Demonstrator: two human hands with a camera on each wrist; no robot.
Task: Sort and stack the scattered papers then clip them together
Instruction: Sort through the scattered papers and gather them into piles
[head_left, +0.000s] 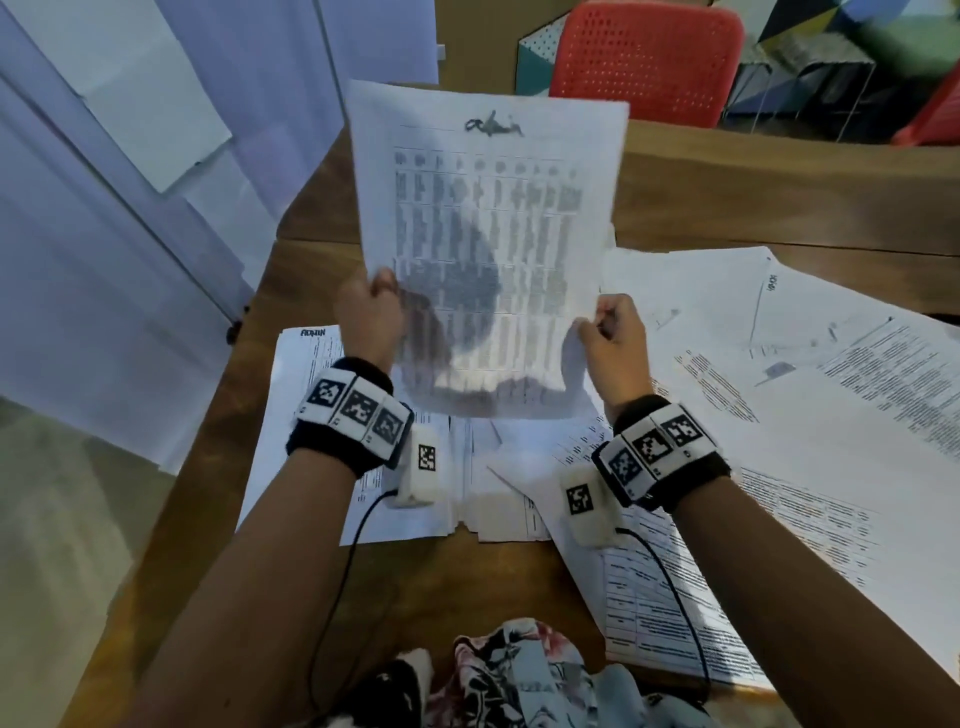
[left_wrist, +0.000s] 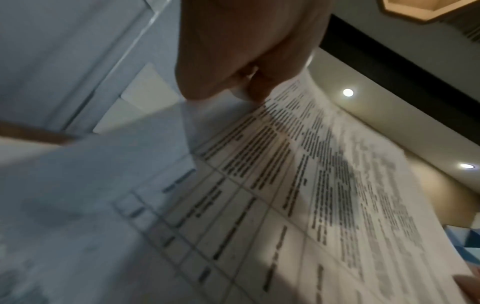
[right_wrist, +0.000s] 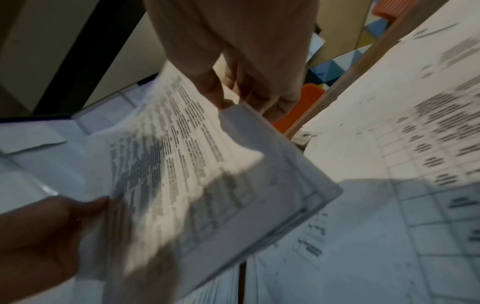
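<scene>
Both hands hold a sheaf of printed papers (head_left: 488, 249) upright above the wooden table (head_left: 415, 582). Its front sheet carries a table of text and a handwritten word at the top. My left hand (head_left: 371, 312) grips the left edge low down, and my right hand (head_left: 613, 332) pinches the right edge. The left wrist view looks up along the printed sheet (left_wrist: 298, 185) with my fingers (left_wrist: 249, 61) curled on its edge. In the right wrist view the sheaf (right_wrist: 197, 174) shows several layered sheets, pinched by my right fingers (right_wrist: 233, 86). No clip shows in any view.
A stacked pile of papers (head_left: 363, 467) lies on the table under my wrists. Loose printed sheets (head_left: 779, 389) spread over the table's right side. A red perforated chair (head_left: 644, 57) stands behind the table. Pale panels with sheets (head_left: 130, 130) fill the left.
</scene>
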